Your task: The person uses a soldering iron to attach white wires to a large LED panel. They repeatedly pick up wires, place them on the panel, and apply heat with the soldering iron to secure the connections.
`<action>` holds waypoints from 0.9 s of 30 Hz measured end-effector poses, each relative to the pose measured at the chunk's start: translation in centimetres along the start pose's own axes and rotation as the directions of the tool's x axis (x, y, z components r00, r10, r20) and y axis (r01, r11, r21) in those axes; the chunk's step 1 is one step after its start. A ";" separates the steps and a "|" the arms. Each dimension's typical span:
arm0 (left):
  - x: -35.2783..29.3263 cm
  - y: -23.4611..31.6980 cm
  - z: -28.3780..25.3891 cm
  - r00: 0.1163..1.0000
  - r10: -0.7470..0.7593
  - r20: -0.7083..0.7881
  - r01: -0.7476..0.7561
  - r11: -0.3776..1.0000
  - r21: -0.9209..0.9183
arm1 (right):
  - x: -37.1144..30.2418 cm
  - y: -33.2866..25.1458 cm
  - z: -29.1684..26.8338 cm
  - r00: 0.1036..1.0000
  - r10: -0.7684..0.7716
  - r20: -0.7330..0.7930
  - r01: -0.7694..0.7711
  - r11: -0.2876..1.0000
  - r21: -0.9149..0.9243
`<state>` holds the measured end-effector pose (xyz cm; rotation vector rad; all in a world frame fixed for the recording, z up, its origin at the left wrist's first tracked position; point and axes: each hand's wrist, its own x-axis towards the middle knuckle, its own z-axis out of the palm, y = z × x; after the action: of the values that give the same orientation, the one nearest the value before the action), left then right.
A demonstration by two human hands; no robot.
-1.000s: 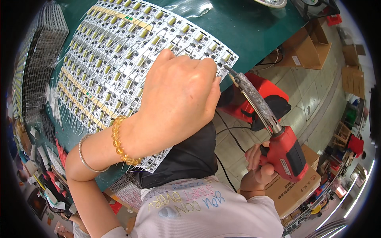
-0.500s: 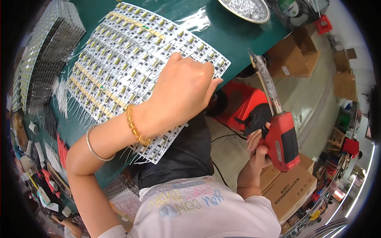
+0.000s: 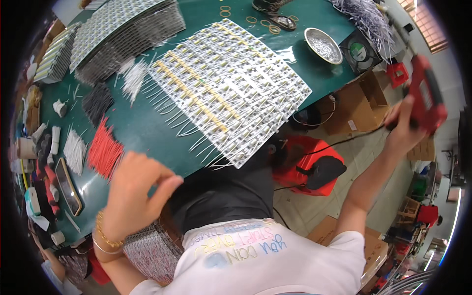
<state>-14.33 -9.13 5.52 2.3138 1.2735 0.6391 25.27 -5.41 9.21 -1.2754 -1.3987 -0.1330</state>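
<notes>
A large white circuit-board panel (image 3: pixel 223 81) with rows of small parts lies slanted on the green table (image 3: pixel 147 140). Thin white wires stick out along its edges. My left hand (image 3: pixel 135 194), off the panel, hovers by the near end of a red wire bundle (image 3: pixel 104 152). It is slightly blurred, fingers bent, with a gap between thumb and index finger; nothing shows in it. Out to the right, past the table edge, my right hand (image 3: pixel 403 132) grips a red-and-black soldering gun (image 3: pixel 428 96) by its handle. The gun's tip cannot be made out.
Black (image 3: pixel 97 103) and white wires (image 3: pixel 74 151) lie beside the red ones, near a phone (image 3: pixel 69 187). Board stacks (image 3: pixel 128 27) stand at the back left. A metal bowl (image 3: pixel 337 62) and fan (image 3: pixel 361 51) sit back right. Below are a red box (image 3: pixel 295 169) and a carton (image 3: pixel 356 105).
My left hand has left the panel and moved left toward the red wires. My right hand has carried the soldering gun outward and up. The view has shifted, showing more of the table.
</notes>
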 end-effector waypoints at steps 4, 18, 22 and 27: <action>-6.3 -0.3 1.4 0.989 -0.102 0.108 0.130 0.947 -0.295 | 5.3 1.1 2.4 0.974 0.218 -0.059 -0.212 0.973 0.086; -7.2 -7.2 17.5 0.772 -0.234 0.590 0.635 0.256 -0.729 | 0.8 9.7 9.5 0.824 -0.043 0.565 0.389 0.768 -0.508; -8.4 -9.9 18.3 0.835 -0.343 0.431 0.523 0.251 -0.814 | 2.2 11.1 10.6 0.834 0.002 0.551 0.377 0.728 -0.572; -10.2 -11.7 19.3 0.870 -0.455 0.188 0.416 0.476 -0.775 | 2.7 11.7 11.8 0.801 0.072 0.595 0.393 0.686 -0.612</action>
<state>-15.85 -14.85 -18.51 1.1591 1.1757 0.8487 26.98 9.10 0.88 -1.9403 -2.1289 -0.4982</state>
